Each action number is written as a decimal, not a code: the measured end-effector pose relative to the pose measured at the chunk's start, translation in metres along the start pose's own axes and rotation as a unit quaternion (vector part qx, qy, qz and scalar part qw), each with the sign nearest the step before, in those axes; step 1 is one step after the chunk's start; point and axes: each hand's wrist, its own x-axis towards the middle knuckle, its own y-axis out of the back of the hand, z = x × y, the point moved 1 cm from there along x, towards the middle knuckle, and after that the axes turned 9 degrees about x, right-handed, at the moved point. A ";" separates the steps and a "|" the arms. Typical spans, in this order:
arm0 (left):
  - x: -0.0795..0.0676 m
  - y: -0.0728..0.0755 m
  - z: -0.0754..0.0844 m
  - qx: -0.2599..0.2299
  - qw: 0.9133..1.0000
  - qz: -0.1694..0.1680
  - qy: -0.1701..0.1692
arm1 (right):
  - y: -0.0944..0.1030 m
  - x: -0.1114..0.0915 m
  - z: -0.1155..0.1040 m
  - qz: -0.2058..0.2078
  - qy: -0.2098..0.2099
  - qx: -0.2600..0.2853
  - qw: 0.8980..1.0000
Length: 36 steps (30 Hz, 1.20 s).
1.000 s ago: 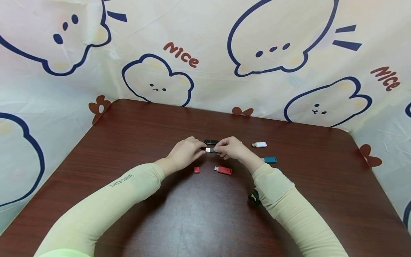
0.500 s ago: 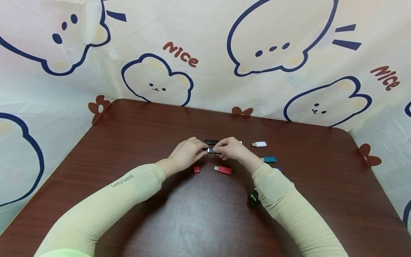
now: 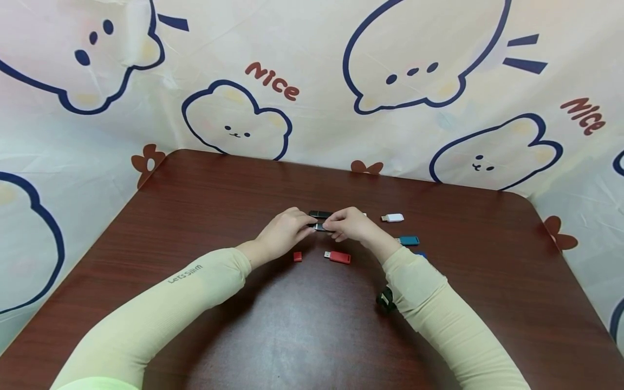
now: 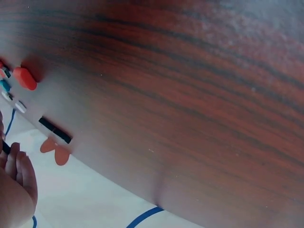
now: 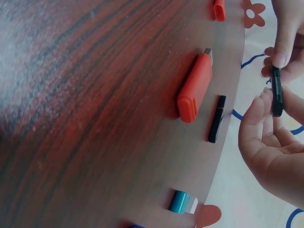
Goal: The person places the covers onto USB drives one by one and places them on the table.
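Note:
In the head view, my left hand pinches the left end of a small black USB stick, where its cap sits. My right hand pinches the other end of the stick's body. A thin bit of the pale metal plug shows between cap and body. The right wrist view has the black stick held off the table between the fingertips of both hands. Below the hands lie a red USB stick, its plug bare, and a loose red cap. Just behind them lies another black USB stick.
A white USB stick and a teal one lie right of my right hand. Something blue is mostly hidden by the right forearm. The brown table meets a patterned cloth at its back edge.
The cap and the black stick's body have come closer together, so less of the metal plug shows. My left fingers have shifted slightly right; my right hand stays nearly in place.

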 end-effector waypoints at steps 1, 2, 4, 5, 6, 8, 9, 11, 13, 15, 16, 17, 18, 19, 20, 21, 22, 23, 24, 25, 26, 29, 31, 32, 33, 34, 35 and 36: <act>0.000 0.000 0.000 -0.002 1.000 -0.001 0.001 | 0.000 0.000 0.000 0.000 0.000 0.001 1.000; 0.000 0.000 0.000 -0.004 1.000 -0.002 0.001 | 0.000 0.000 0.000 0.000 0.001 0.001 1.000; 0.000 0.001 0.000 -0.006 1.000 -0.003 0.002 | 0.000 0.000 0.000 0.000 0.001 0.001 1.000; 0.000 0.001 0.000 -0.009 1.000 -0.005 0.003 | -0.001 0.000 -0.001 0.000 0.001 0.000 1.000; 0.000 0.001 0.000 -0.011 1.000 -0.005 0.004 | -0.001 0.000 -0.001 0.000 0.001 -0.001 1.000; 0.000 0.000 0.000 -0.015 1.000 -0.006 0.006 | -0.001 0.000 -0.001 0.001 0.000 -0.002 1.000; 0.000 0.000 0.000 -0.016 1.000 -0.006 0.008 | -0.001 0.000 -0.001 0.001 -0.001 -0.002 1.000; 0.000 0.000 -0.001 -0.019 1.000 -0.002 0.010 | -0.002 0.000 -0.001 0.001 -0.001 -0.001 1.000; -0.001 0.000 0.000 -0.022 1.000 0.002 0.012 | -0.002 -0.001 -0.001 0.001 -0.001 0.002 1.000; -0.001 0.000 0.000 -0.028 0.999 0.008 0.014 | -0.002 -0.001 -0.001 0.002 0.000 0.003 1.000; -0.001 0.000 0.000 -0.031 0.999 0.011 0.016 | -0.002 -0.001 -0.001 0.002 0.001 0.003 1.000; -0.001 0.000 0.001 -0.036 0.999 0.012 0.018 | -0.002 -0.001 -0.001 0.002 0.002 0.002 1.000; -0.001 0.000 0.001 -0.041 0.999 0.013 0.019 | -0.002 -0.001 -0.001 0.003 0.003 0.002 1.000; -0.001 0.000 0.001 -0.045 0.999 0.015 0.021 | -0.002 -0.001 -0.001 0.004 0.003 0.000 1.000; -0.001 0.000 0.001 -0.049 0.998 0.016 0.021 | -0.002 -0.002 -0.001 0.004 0.003 0.000 1.000; -0.001 0.000 0.001 -0.051 0.998 0.016 0.022 | -0.002 -0.002 -0.001 0.005 0.003 0.000 1.000; -0.001 -0.001 0.002 -0.052 0.998 0.017 0.022 | -0.002 -0.002 -0.002 0.006 0.002 -0.001 1.000; -0.001 -0.001 0.002 -0.053 0.998 0.018 0.021 | -0.002 -0.002 -0.002 0.006 0.001 0.000 1.000; -0.001 -0.001 0.002 -0.053 0.998 0.020 0.021 | -0.003 -0.002 -0.002 0.007 0.000 0.000 1.000; -0.001 -0.001 0.002 -0.053 0.998 0.021 0.020 | -0.003 -0.002 -0.002 0.008 -0.001 -0.001 1.000; -0.001 -0.001 0.002 -0.052 0.998 0.022 0.018 | -0.003 -0.002 -0.002 0.009 -0.002 -0.002 1.000; -0.001 -0.001 0.002 -0.050 0.998 0.027 0.013 | -0.003 -0.002 -0.003 0.011 -0.004 -0.004 1.000; -0.001 -0.001 0.002 -0.050 0.998 0.026 0.012 | -0.003 -0.002 -0.003 0.012 -0.005 -0.005 1.000; -0.001 -0.001 0.002 -0.049 0.998 0.024 0.012 | -0.003 -0.002 -0.003 0.012 -0.005 -0.004 1.000; -0.001 -0.001 0.002 -0.047 0.999 0.021 0.013 | -0.003 -0.001 -0.003 0.011 -0.004 -0.005 1.000; -0.001 -0.001 0.002 -0.042 0.999 0.019 0.014 | -0.003 -0.001 -0.003 0.012 -0.001 -0.009 1.000; 0.000 -0.001 0.002 -0.039 0.999 0.016 0.016 | -0.003 0.000 -0.003 0.012 0.006 -0.015 1.000; 0.001 -0.001 0.002 -0.034 0.999 0.014 0.017 | -0.003 0.000 -0.003 0.015 0.017 -0.028 0.999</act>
